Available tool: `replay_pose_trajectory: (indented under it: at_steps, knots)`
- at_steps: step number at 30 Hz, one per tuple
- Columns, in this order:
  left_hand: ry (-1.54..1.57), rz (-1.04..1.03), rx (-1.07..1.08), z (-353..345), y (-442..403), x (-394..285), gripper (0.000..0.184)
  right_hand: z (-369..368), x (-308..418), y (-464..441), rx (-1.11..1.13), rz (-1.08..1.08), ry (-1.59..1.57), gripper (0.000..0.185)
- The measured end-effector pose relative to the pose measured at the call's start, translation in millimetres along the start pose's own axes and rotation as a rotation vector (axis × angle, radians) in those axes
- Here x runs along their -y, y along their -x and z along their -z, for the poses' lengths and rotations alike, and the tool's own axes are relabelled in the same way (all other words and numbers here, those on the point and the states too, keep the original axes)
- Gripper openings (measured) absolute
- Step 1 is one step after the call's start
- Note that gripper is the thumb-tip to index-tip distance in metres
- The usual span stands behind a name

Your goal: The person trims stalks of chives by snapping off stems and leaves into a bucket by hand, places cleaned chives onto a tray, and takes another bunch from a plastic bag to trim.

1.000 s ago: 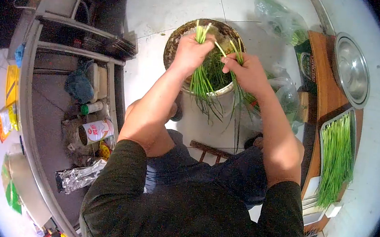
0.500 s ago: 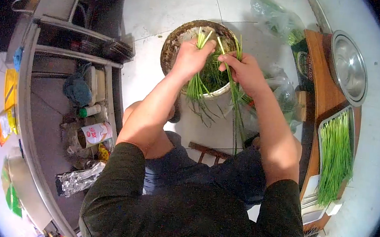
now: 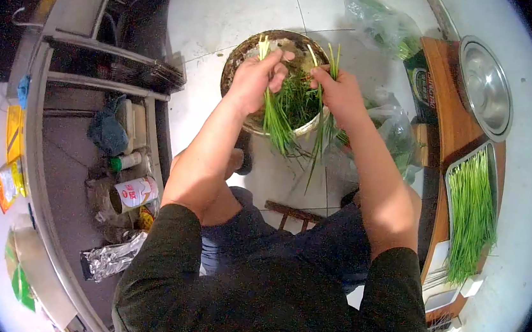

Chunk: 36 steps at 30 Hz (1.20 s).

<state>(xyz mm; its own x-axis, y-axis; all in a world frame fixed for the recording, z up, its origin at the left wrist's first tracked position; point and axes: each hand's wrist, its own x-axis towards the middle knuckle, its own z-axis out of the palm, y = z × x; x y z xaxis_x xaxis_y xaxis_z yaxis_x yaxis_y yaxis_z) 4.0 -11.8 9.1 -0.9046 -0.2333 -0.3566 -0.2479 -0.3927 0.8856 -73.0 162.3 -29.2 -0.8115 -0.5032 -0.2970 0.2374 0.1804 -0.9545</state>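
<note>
My left hand [image 3: 253, 83] is closed around a bunch of green chives [image 3: 277, 125], pale ends up and leaves hanging down. A few separate chive stalks [image 3: 318, 139] are pinched between the thumb and fingers of my right hand [image 3: 344, 98]. Both hands are over a round, dirt-stained bucket [image 3: 232, 63]. Inside it lies a heap of green chive scraps [image 3: 299, 102]. To the right, a metal tray [image 3: 495, 164] carries chives [image 3: 471, 218] laid side by side.
A wooden bench [image 3: 451, 136] on the right bears a steel bowl [image 3: 486, 88] and the tray. Plastic bags of greens [image 3: 382, 23] lie on the tiled floor. At left, a metal shelf holds a tin can [image 3: 135, 193] and crumpled foil [image 3: 113, 257]. A small wooden stool [image 3: 293, 212] shows below.
My left hand has shifted slightly left and lower with its bunch. The stalks in my right hand hang shorter and closer to the bucket. The camera view has moved a little.
</note>
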Motion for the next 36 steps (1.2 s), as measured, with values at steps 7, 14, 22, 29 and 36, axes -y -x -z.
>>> replay_pose_trajectory:
  at_steps: [7, 14, 22, 29, 36]
  knots:
    - [0.087, 0.046, 0.188, 0, 2, 3, 0.032, -8, 16, 9, -0.112, 0.222, 0.126, 0.032]
    - [-0.107, 0.089, 0.185, -6, 3, 10, 0.030, -7, 6, 7, -0.153, 0.347, 0.456, 0.031]
    - [-0.201, 0.053, 0.134, -7, 10, -3, 0.015, 1, 18, 8, -0.233, 0.307, 0.408, 0.039]
    - [-0.399, 0.079, 0.198, -5, 11, 3, 0.018, -14, 7, 7, -0.173, 0.322, 0.445, 0.034]
    - [-0.292, -0.023, -0.087, 1, 8, 2, 0.016, -3, -8, -7, 0.055, 0.041, 0.260, 0.037]
